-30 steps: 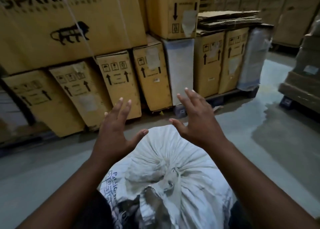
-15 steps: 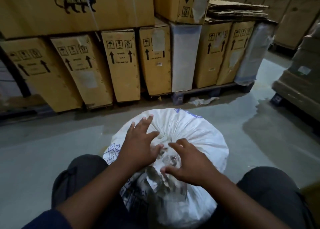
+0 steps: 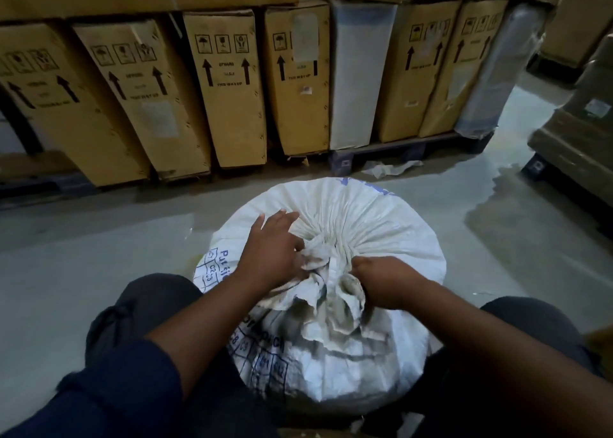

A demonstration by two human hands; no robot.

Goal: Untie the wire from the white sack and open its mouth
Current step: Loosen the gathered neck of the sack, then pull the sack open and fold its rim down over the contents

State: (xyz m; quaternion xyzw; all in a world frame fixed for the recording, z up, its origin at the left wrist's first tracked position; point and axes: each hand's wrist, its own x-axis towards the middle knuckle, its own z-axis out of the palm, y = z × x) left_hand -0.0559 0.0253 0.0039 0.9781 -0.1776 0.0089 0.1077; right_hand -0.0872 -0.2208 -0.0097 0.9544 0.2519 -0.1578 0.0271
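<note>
Along the far side, tall brown cardboard cartons (image 3: 229, 86) printed with black upward arrows stand side by side, the left ones leaning; they are closed, so their contents cannot be told. Among them to the right stands a white plastic-wrapped upright package (image 3: 360, 72), and the row rests on a dark pallet (image 3: 398, 149) over the glossy grey floor (image 3: 83, 255). A crumpled scrap of pale paper (image 3: 391, 168) lies on the floor just in front of the pallet

Near the centre, between the person's dark-trousered knees, sits the full white woven sack with blue printing (image 3: 381, 225), its mouth gathered into a puckered bunch on top; what fills it is hidden. The left hand (image 3: 272, 252) lies on the sack's left shoulder, fingers loosely spread, fingertips pressed into the bunched cloth. The right hand (image 3: 388, 280) is curled closed around the right side of the gathered neck (image 3: 328, 265). The wire itself cannot be made out among the folds
</note>
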